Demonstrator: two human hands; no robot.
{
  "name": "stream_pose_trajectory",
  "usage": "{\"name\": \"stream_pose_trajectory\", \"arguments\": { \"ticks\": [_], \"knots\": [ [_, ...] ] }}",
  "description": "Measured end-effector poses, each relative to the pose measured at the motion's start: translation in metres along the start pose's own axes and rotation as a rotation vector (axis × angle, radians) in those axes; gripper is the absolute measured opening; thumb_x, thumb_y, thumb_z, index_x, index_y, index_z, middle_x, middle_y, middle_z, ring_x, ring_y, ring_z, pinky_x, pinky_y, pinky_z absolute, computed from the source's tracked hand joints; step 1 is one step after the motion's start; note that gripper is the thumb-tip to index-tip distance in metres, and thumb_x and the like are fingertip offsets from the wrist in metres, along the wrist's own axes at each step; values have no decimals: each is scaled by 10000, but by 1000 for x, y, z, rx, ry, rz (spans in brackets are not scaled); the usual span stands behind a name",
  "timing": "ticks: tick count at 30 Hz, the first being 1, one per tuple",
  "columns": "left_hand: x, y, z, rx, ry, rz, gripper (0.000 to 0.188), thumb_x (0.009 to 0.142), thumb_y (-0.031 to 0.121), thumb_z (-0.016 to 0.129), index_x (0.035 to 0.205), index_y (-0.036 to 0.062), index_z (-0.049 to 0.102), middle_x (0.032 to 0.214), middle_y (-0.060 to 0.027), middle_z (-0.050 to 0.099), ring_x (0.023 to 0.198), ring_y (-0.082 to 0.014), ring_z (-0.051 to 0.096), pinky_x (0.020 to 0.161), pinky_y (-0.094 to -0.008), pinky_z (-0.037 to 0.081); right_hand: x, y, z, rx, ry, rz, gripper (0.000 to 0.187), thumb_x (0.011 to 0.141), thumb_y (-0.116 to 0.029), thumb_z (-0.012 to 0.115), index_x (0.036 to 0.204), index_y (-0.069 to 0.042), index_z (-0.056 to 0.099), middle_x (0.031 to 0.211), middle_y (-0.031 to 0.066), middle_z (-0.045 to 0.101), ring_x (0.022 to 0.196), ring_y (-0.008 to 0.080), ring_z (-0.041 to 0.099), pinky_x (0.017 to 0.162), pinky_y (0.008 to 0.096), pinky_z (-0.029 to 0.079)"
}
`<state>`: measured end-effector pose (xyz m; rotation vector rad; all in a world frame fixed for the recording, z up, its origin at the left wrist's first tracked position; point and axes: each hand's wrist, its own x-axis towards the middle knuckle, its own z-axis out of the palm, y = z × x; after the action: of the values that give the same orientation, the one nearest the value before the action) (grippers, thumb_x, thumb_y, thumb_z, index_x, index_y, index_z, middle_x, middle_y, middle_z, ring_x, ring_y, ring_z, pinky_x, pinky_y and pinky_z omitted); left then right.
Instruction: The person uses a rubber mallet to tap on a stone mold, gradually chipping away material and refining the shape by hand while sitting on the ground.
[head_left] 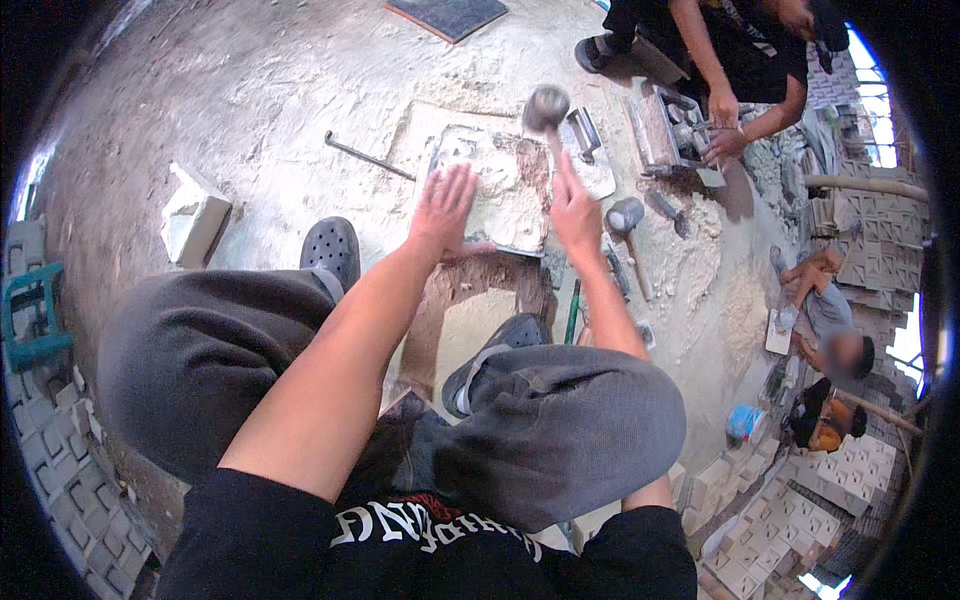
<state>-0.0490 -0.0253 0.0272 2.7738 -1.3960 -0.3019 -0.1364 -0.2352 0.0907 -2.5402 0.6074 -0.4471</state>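
My left hand (pixel 447 212) lies with fingers stretched over the near left part of a square, shallow frame (pixel 518 249) on the floor. Pale powdery material (pixel 475 160) covers most of its inside, with a brownish patch toward the right. In my right hand (pixel 575 212), closed round the handle, is a mallet (pixel 547 108), its rounded grey head raised beyond my fist and slightly blurred. I cannot tell whether the head touches anything. Right of my right hand, a second mallet (pixel 626 215) rests on the floor.
A thin metal rod (pixel 370 157) lies left of the frame, near a pale block (pixel 197 216). A trowel (pixel 667 213) lies to the right. Another person's hands (pixel 724 120) work at a box-shaped mould (pixel 655 130) at upper right. Patterned blocks (pixel 790 520) are stacked at lower right.
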Motion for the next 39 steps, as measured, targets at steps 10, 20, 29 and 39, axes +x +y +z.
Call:
{"name": "stream_pose_trajectory", "arguments": {
  "ticks": [10, 20, 29, 39],
  "knots": [
    [-28, -1, -3, -282, -241, -370, 1285, 826, 844, 493, 1598, -61, 7, 1675, -276, -56, 1554, -448, -33, 1246, -557, 65, -2, -18, 2, -64, -205, 76, 510, 1032, -242, 533, 1533, -187, 454, 902, 243, 722, 734, 404, 694, 645, 472, 527],
    [-8, 1, -21, -367, -480, -345, 1301, 816, 805, 560, 1606, -1, -88, 1665, -252, -181, 1547, -465, -54, 1245, -556, 60, -22, 4, 7, -173, -139, 56, 544, 1027, -257, 532, 1551, -166, 418, 768, 279, 676, 672, 466, 650, 597, 529, 499],
    [-4, 3, -10, -378, -513, -370, 1322, 803, 814, 572, 1607, 35, -131, 1669, -218, -207, 1549, -455, -73, 1241, -566, 72, -10, 8, -3, -26, 206, -87, 521, 1047, -242, 485, 1558, -174, 404, 932, 293, 703, 834, 474, 693, 708, 517, 544],
    [-8, -1, -6, -422, -514, -384, 1329, 794, 804, 595, 1610, 39, -122, 1665, -225, -215, 1540, -480, -74, 1239, -582, 70, -44, 25, -8, -70, 12, 67, 502, 1046, -267, 498, 1542, -209, 442, 833, 305, 674, 736, 469, 666, 636, 505, 501]
  ]
}}
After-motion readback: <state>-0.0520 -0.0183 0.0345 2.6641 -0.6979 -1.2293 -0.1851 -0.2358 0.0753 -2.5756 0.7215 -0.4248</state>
